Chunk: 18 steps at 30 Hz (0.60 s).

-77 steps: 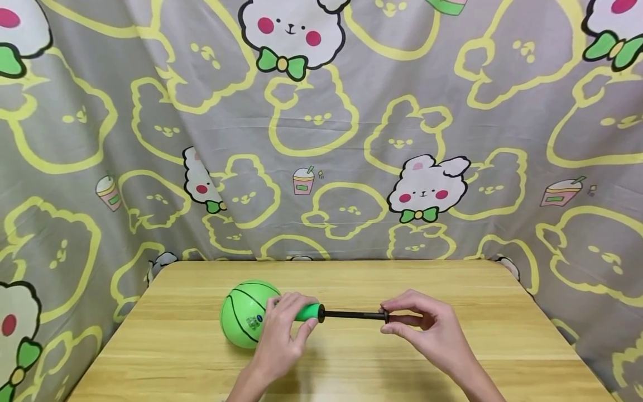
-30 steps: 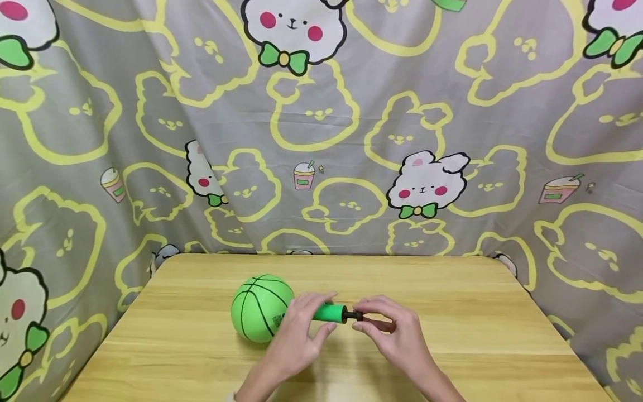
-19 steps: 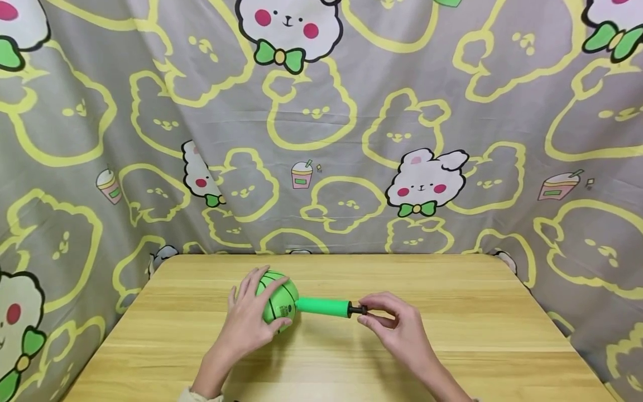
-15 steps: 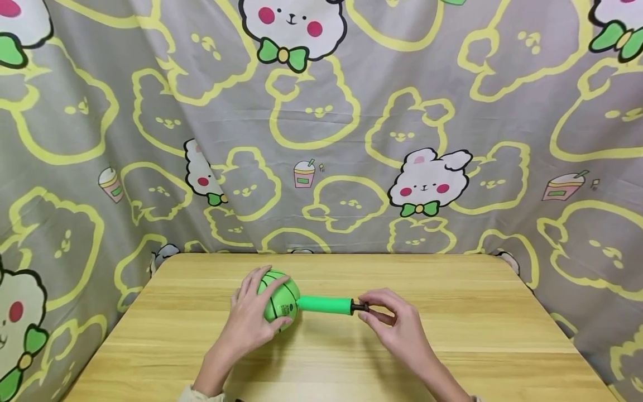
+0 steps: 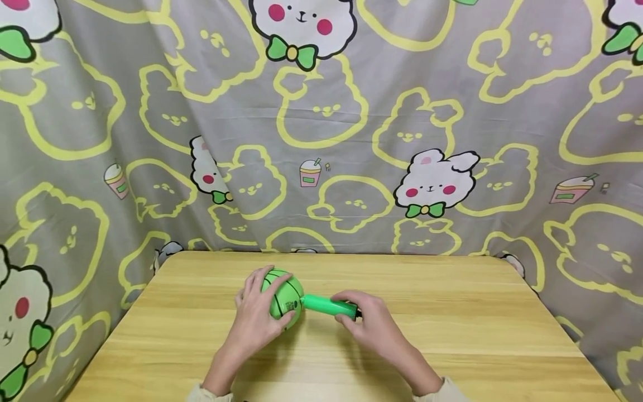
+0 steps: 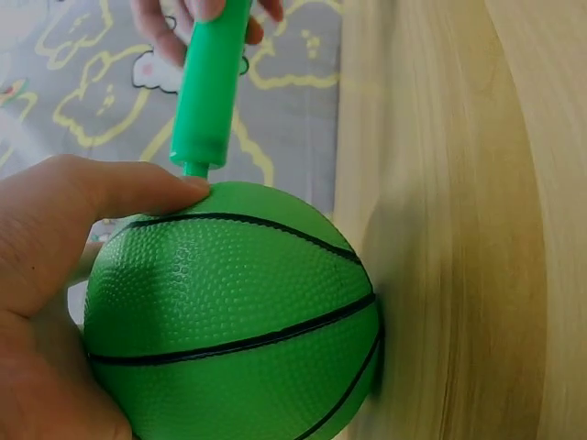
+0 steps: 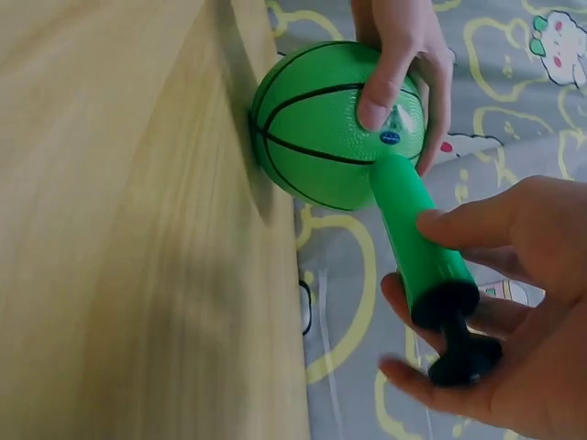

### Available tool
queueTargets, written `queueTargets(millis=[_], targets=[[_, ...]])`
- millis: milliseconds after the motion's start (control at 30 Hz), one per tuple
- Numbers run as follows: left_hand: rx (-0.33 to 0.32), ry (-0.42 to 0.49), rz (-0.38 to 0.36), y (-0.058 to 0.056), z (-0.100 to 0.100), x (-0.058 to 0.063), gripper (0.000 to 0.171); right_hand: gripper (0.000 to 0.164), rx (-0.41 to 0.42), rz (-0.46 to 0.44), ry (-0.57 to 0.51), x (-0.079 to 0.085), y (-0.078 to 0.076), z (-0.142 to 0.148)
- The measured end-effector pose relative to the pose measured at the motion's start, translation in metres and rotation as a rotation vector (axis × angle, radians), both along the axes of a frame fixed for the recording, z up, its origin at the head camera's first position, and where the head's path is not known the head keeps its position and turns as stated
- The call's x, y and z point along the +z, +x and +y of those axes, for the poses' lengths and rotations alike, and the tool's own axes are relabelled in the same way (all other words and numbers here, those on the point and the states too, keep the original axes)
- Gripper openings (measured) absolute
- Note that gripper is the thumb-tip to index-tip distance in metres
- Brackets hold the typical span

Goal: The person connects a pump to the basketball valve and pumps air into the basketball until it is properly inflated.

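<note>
A small green ball with black lines rests on the wooden table, and my left hand grips it from the left, thumb and fingers spread round it. A green hand pump sticks out of the ball's right side, its narrow tip at the ball's surface in the left wrist view. My right hand holds the pump barrel near its black end, thumb on one side and fingers on the other. The black pump handle stands slightly out from the barrel, close to the right palm. The needle itself is hidden.
The wooden table stretches out on both sides of the hands. Behind it and along the sides hangs a grey curtain with yellow outlines and cartoon rabbits.
My left hand moved from the pump barrel onto the ball. My right hand first pushed the drawn handle in, then shifted left from the handle to grip the barrel.
</note>
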<state>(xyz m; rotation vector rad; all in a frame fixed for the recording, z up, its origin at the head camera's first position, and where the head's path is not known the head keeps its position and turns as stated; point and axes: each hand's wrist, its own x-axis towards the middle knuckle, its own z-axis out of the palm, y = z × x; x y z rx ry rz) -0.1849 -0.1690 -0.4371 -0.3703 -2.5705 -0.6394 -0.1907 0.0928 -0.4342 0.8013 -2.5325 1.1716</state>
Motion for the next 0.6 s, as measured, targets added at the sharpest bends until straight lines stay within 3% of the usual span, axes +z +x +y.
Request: queueTargets(millis=[200, 600], targets=[[0.009, 0.018, -0.015, -0.001, 0.002, 0.0, 0.075, 0.032, -0.069, 0.14, 0.147, 0.006, -0.005, -0.013], [0.031, 0.032, -0.045, -0.002, -0.001, 0.0, 0.074, 0.025, -0.045, 0.306, 0.246, 0.004, -0.012, -0.039]])
